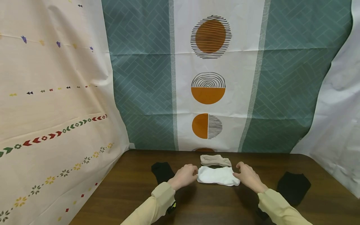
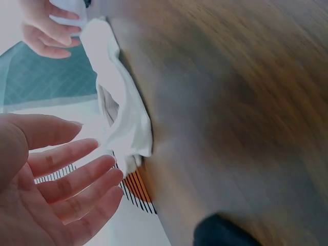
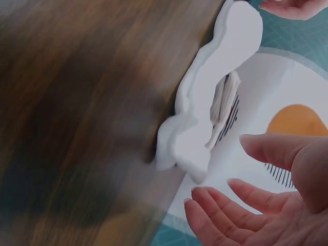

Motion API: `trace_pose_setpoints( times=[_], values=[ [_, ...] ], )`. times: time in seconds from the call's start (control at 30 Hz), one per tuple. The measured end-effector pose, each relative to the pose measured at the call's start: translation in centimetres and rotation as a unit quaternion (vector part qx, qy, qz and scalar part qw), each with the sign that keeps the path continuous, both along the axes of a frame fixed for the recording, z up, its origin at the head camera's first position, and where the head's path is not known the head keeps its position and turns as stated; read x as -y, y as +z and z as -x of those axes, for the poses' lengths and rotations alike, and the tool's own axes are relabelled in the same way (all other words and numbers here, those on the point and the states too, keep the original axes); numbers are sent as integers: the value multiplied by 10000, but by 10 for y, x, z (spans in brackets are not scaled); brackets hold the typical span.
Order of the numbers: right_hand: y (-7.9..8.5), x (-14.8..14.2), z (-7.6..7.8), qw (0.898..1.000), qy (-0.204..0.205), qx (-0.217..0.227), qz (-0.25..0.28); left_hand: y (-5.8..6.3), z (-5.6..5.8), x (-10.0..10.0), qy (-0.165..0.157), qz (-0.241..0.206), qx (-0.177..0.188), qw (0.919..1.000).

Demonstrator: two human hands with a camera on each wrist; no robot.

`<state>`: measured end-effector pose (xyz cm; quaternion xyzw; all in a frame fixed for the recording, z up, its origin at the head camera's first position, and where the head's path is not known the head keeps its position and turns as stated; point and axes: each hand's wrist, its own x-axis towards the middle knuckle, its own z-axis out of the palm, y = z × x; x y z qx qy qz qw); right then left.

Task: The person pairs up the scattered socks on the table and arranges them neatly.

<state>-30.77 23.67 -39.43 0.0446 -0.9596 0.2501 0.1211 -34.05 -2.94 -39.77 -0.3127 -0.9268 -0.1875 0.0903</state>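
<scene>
A white sock (image 1: 216, 176) lies flat and crosswise on the table, between the two hands. From the right wrist view, the white sock (image 3: 197, 110) looks layered, perhaps a pair. My left hand (image 1: 185, 175) is at its left end, and in the left wrist view the fingers (image 2: 84, 187) are spread and loosely bent with nothing held. At the other end is my right hand (image 1: 248, 176); its thumb and fingers (image 3: 220, 218) stand apart around bare air, near the cloth. Just behind the white sock lies a beige sock (image 1: 215, 160).
A black sock (image 1: 162, 172) lies to the left, partly behind the left hand. Another black sock (image 1: 293, 187) lies at the right by the right forearm. The brown wooden table (image 1: 118, 190) ends at a patterned hanging cloth (image 1: 140, 93) at the back.
</scene>
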Motion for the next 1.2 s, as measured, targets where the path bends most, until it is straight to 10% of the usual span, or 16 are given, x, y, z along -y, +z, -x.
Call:
trace_pose_setpoints(
  times=[0.8,1.2],
  values=[
    [16,-65,-4,9993,-188,197,-268,7,-10,-51,-460,206,41,9987],
    [25,-98,-6,9972,-372,472,-440,11,-17,-79,-858,349,-569,9941]
  ],
)
